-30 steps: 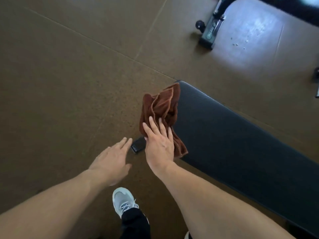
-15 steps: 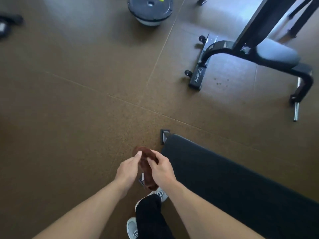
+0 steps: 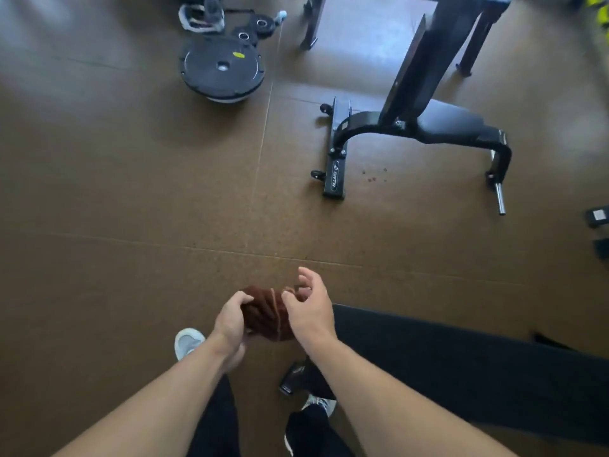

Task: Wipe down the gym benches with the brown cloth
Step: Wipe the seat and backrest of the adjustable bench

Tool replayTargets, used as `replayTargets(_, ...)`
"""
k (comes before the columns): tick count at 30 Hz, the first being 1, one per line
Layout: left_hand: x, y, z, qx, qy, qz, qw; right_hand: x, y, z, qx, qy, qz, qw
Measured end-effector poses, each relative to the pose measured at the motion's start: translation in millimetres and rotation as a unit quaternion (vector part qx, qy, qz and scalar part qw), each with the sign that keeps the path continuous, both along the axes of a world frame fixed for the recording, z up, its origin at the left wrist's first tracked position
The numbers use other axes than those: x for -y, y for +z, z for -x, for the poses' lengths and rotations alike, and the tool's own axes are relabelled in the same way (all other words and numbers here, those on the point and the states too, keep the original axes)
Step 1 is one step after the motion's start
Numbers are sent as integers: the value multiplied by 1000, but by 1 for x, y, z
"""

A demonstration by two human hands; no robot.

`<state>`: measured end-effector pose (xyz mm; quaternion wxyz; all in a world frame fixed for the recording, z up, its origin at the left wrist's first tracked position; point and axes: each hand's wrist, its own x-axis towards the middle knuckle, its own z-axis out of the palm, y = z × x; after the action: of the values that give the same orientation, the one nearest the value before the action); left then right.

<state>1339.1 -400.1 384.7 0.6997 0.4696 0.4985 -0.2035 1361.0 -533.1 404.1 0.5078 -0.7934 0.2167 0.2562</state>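
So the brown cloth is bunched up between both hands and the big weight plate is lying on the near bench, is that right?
Not quite. The head view shows the weight plate lying on the floor, far from the near bench. The rest holds: the brown cloth is bunched between the left hand and right hand.

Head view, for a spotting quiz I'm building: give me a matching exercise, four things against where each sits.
Things:
1. brown cloth
2. weight plate
3. incline bench
4. flat bench pad

Places:
A. upper right, on the floor
B. lower right, beside the right arm
C. held between left hand and right hand
D. upper left, on the floor

Pairs: 1-C, 2-D, 3-A, 4-B
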Motion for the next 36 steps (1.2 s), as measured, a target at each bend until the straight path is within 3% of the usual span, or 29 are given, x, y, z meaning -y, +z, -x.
replayTargets(4,-55,13,-39,28,-35,15,999,-45,-1,-31,-104,-10,18,994)
replayTargets(7,-105,21,-68,32,-87,36,995,-92,4,-50,-105,32,39,993)
replayTargets(11,-165,33,-102,50,-119,41,991,-153,18,-82,-99,39,-9,994)
replayTargets(15,-201,42,-136,43,-100,-24,994,-192,17,-114,-60,24,14,998)
replayTargets(18,-214,45,-157,49,-192,-135,971,-206,13,-135,-45,5,7,999)
replayTargets(21,-216,53,-178,80,-283,-193,936,-205,14,-154,-51,-27,-31,998)
replayTargets(25,-200,62,-217,121,-372,-200,898,-189,12,-183,-60,-118,-104,986)
replayTargets(30,-167,56,-287,112,-396,-189,892,-162,5,-237,-65,-155,-138,976)
replayTargets(33,-137,46,-340,98,-426,-203,876,-130,-6,-281,-90,-163,-196,963)
replayTargets(36,-104,44,-393,100,-457,-253,847,-101,-13,-325,-96,-165,-188,963)
